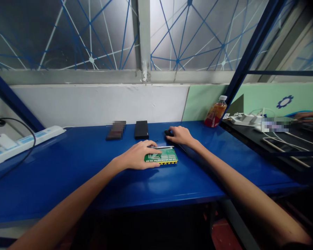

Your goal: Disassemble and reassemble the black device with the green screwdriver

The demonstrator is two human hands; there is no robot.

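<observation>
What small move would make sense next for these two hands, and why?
I'd guess the right hand should lift the small dark object slightly: its fingers are already there, while the left hand holds the green board close by.

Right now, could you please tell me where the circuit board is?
In the head view, the circuit board is near the middle of the blue table, gripped by the left hand, with the right hand beyond it, slightly right.
</observation>
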